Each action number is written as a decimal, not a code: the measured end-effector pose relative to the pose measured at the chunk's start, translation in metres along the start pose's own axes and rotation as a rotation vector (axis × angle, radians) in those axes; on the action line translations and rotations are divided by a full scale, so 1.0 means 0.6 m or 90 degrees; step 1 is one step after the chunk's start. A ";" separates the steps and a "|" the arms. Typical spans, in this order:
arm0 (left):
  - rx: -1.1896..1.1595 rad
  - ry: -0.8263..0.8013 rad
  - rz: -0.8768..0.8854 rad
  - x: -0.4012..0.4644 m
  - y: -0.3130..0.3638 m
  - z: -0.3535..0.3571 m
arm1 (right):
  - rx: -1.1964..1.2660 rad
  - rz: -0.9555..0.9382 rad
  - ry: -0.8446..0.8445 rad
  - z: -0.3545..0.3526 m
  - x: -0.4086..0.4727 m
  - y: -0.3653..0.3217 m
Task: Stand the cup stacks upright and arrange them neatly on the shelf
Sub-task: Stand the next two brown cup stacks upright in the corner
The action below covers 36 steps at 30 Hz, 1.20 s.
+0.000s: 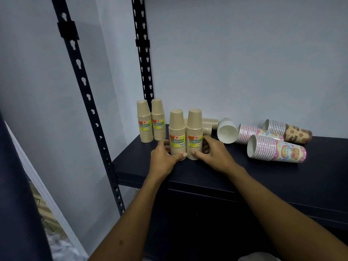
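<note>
Two tan cup stacks with yellow labels stand upright side by side on the dark shelf (244,178). My left hand (165,157) grips the base of the left stack (177,129). My right hand (212,153) grips the base of the right stack (194,127). Two more tan stacks (144,123) (158,119) stand upright at the back left corner. Another tan stack (210,124) lies on its side behind my right hand. Pink patterned stacks (276,148) (252,133), a brown patterned stack (290,131) and a white cup stack (227,132) lie on their sides to the right.
Black slotted uprights (84,95) (144,53) frame the shelf's left end. A pale wall stands behind the shelf. The shelf's front edge (226,187) runs below my wrists. Bare shelf surface lies between my hands and the front edge.
</note>
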State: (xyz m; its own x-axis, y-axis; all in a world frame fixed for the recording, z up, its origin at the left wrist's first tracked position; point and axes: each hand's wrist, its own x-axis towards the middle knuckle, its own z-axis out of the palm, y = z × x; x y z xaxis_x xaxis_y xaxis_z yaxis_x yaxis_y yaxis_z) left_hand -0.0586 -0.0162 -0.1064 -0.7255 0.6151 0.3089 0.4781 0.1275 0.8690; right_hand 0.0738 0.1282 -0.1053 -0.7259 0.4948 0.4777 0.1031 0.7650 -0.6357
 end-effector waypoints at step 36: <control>0.024 0.076 -0.073 0.047 -0.053 -0.102 | -0.003 0.019 0.003 0.148 0.085 -0.058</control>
State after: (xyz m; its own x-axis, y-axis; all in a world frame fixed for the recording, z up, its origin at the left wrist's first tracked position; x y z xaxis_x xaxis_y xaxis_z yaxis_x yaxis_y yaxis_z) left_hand -0.1244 -0.0506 -0.1017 -0.8295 0.4976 0.2538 0.4047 0.2222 0.8870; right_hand -0.0273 0.0899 -0.1127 -0.7195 0.5188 0.4617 0.1274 0.7521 -0.6467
